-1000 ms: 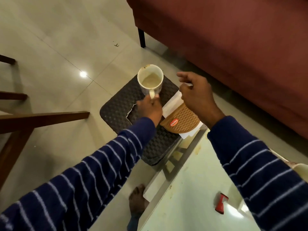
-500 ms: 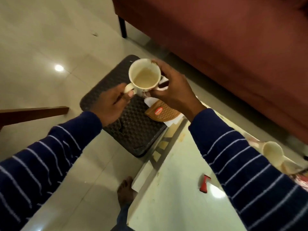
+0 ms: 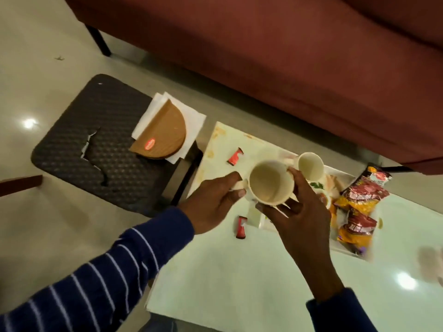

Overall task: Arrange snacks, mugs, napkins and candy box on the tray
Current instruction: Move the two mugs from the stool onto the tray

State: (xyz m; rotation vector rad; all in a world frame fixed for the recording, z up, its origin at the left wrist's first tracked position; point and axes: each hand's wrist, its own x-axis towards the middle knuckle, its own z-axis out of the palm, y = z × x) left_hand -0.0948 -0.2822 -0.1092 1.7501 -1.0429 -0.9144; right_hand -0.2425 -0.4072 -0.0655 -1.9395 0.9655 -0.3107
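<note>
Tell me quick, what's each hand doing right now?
Left hand: closed on the cream ceramic mug, at its handle.
Right hand: gripping the same mug's body.

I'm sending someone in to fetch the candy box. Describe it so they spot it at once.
Start at the dark woven stool on the floor, left of the pale table. On its far right corner lies a stack of white napkins, and the candy box sits on top. It is the only brown half-round thing there, with a small red oval label.
</note>
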